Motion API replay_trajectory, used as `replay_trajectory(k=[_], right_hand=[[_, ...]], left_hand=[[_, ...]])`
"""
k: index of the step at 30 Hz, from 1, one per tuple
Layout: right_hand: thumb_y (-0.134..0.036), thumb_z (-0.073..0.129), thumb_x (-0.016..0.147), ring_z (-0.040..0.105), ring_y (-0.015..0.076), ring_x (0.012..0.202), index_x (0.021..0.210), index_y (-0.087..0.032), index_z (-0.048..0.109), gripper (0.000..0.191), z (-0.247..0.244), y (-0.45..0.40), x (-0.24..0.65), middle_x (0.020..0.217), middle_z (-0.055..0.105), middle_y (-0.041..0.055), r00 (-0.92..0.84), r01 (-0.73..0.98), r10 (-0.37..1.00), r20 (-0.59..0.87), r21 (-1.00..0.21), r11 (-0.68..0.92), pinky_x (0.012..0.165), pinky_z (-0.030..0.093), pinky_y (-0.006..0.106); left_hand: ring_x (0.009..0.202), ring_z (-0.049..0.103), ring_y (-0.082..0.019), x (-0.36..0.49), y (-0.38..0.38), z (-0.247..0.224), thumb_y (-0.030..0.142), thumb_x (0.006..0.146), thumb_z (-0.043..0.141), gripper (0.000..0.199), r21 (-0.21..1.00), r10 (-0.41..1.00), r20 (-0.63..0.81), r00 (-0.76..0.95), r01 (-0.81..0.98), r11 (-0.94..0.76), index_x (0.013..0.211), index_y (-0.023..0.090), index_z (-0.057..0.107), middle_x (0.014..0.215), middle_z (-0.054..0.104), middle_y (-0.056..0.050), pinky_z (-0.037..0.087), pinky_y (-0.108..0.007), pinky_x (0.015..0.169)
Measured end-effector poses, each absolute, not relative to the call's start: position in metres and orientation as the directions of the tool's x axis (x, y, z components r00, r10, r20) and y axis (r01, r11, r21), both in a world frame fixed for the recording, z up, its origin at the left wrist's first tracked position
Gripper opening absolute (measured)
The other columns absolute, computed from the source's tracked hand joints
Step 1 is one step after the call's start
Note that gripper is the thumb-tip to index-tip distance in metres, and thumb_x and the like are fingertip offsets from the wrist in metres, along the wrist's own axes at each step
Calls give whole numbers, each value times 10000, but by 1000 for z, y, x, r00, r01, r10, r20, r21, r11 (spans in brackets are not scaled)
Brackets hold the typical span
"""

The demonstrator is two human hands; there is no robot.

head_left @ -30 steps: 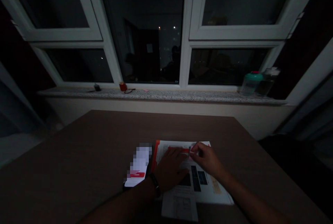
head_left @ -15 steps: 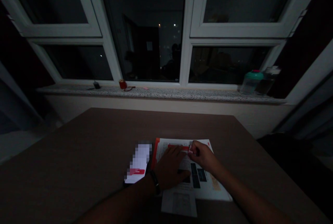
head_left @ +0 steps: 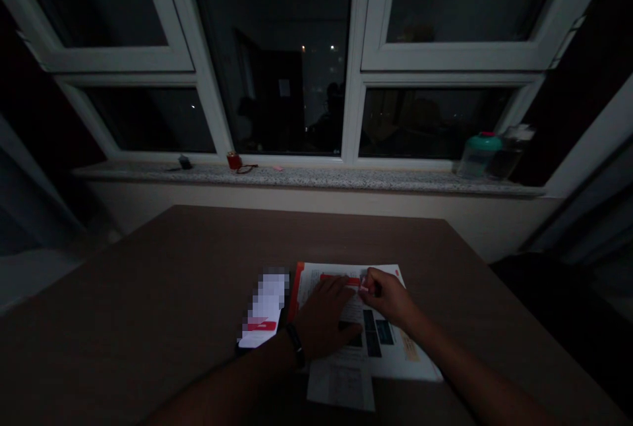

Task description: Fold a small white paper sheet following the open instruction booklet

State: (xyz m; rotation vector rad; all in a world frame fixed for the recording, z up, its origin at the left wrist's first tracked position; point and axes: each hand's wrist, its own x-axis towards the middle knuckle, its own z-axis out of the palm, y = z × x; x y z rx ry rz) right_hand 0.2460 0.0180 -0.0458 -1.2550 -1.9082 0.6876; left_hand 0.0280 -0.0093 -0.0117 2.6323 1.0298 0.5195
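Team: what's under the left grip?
Left grip lies over the printed page; part of a red strip shows just past the fingertips. Whatever print sits directly beneath the palm and fingers is covered, so can't be seen.

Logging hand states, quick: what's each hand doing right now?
Left hand: open, palm down on the printed page.
Right hand: closed, pinching a small pinkish piece, too dim to identify.

Wht printed ppr point(head_left: 384, 353), orange L edge, lies flat; sm. pink pc. point(head_left: 363, 286) nr top.
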Motion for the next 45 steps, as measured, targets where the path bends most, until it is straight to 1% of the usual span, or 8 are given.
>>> replay_trajectory(k=[7,15,23,29,31,36,40,45], right_hand=[[-186,669,697,412,105,554,638,-213,447,231,-40,7,245,598,459,-67,-411,453,888,207,-799,396,509,296,206],[-198,626,745,429,118,578,676,-218,440,200,-47,21,245,621,470,-54,-219,520,934,282,-776,357,534,308,217],[-200,678,706,433,106,546,663,-213,477,205,-46,12,247,595,485,-68,-344,488,909,237,-782,388,504,313,201],[-200,625,753,460,128,593,701,-217,464,170,-45,20,245,636,503,-45,-212,527,934,287,-772,357,548,323,222],[-198,629,746,455,126,583,693,-217,460,179,-45,22,245,625,501,-46,-207,526,936,285,-774,352,543,321,223],[-213,657,733,418,104,533,663,-214,459,210,-43,16,246,588,477,-65,-309,489,924,226,-795,358,494,297,205],[-204,690,700,429,100,546,661,-205,497,197,-38,9,247,594,483,-69,-411,460,891,194,-799,387,502,314,197],[-184,678,705,455,109,585,677,-209,492,189,-40,10,246,627,500,-63,-400,473,891,217,-783,403,533,323,204]], left_hand=[[1345,393,-306,28,-10,-11,372,804,723,532,356,687,267,676,593,-722,1270,206,528,1430,479,-116,275,-505,1146],[1360,364,-311,28,-9,-13,364,796,737,611,349,685,262,680,595,-724,1328,200,487,1457,448,-118,260,-514,1151],[1353,366,-318,28,-9,-10,340,781,743,597,365,689,256,678,592,-719,1315,220,504,1449,451,-111,295,-515,1127],[1356,365,-316,28,-8,-9,349,786,740,632,377,675,247,695,573,-728,1353,245,481,1451,452,-94,266,-522,1142],[1367,348,-324,28,-8,-9,359,786,741,634,380,681,242,691,578,-722,1353,245,480,1462,440,-95,260,-530,1142],[1359,352,-322,28,-9,-11,340,779,742,587,374,688,250,681,588,-717,1309,244,510,1457,441,-93,281,-514,1132],[1351,361,-321,28,-9,-12,345,798,723,517,376,683,264,681,579,-723,1266,241,530,1445,448,-94,293,-509,1123],[1351,368,-321,28,-11,-10,341,796,727,543,371,683,259,683,583,-723,1286,227,522,1447,449,-106,275,-515,1135]])
